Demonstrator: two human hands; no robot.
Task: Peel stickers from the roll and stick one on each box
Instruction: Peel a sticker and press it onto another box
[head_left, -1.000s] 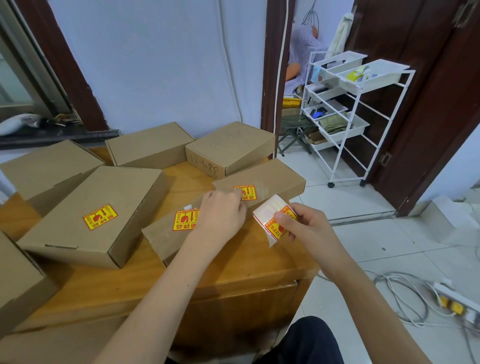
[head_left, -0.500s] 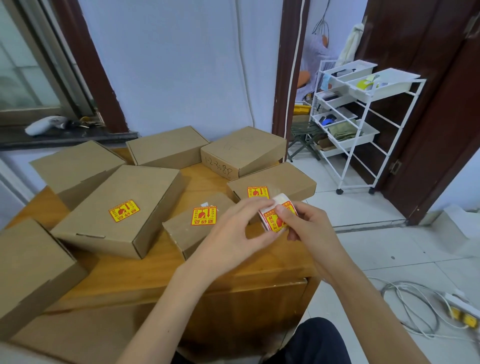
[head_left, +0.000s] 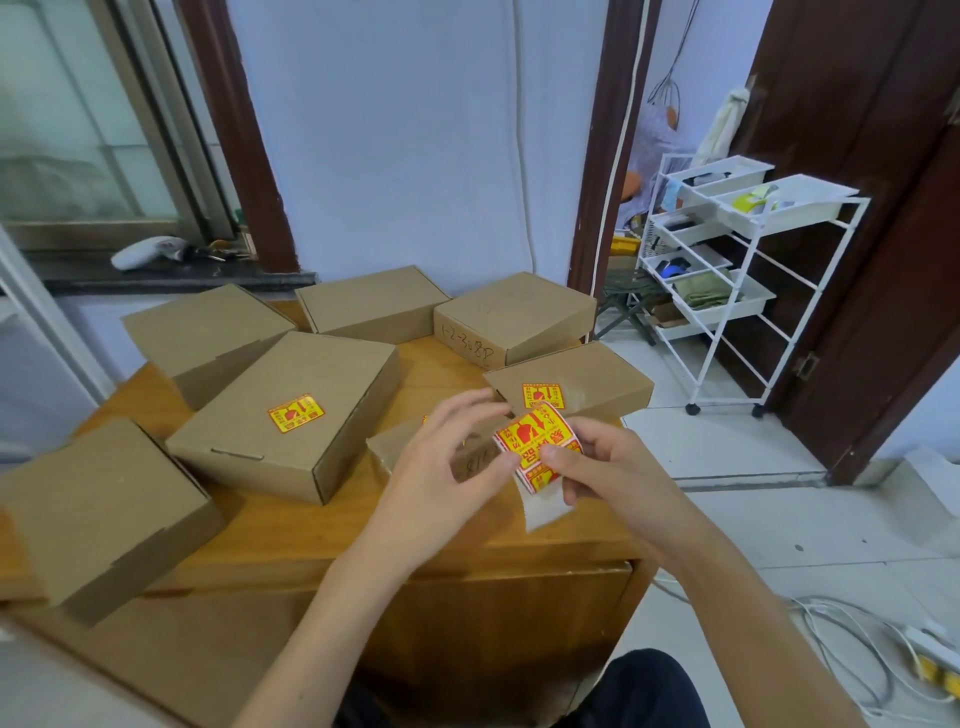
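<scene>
My right hand (head_left: 613, 473) grips a roll of red-and-yellow stickers (head_left: 535, 441) above the table's right part, with bare backing paper hanging below it. My left hand (head_left: 441, 462) is at the roll's left edge, its fingertips on a sticker there. Several brown cardboard boxes lie on the wooden table (head_left: 457, 525). The big middle box (head_left: 291, 415) and the right box (head_left: 582, 379) each carry a sticker. A small box (head_left: 389, 447) sits mostly hidden behind my left hand. The left box (head_left: 98, 509), back-left box (head_left: 208, 332), back box (head_left: 369, 304) and scribbled box (head_left: 514, 317) show no sticker.
A white wire trolley (head_left: 727, 270) with trays stands on the tiled floor to the right, by a dark door (head_left: 883, 208). Cables and a power strip (head_left: 930, 660) lie on the floor at the lower right. A window sill (head_left: 156, 265) runs behind the table at the left.
My left hand left the small box's sticker and came to the roll. Both hands and the roll now sit closer together, and backing paper hangs below the roll.
</scene>
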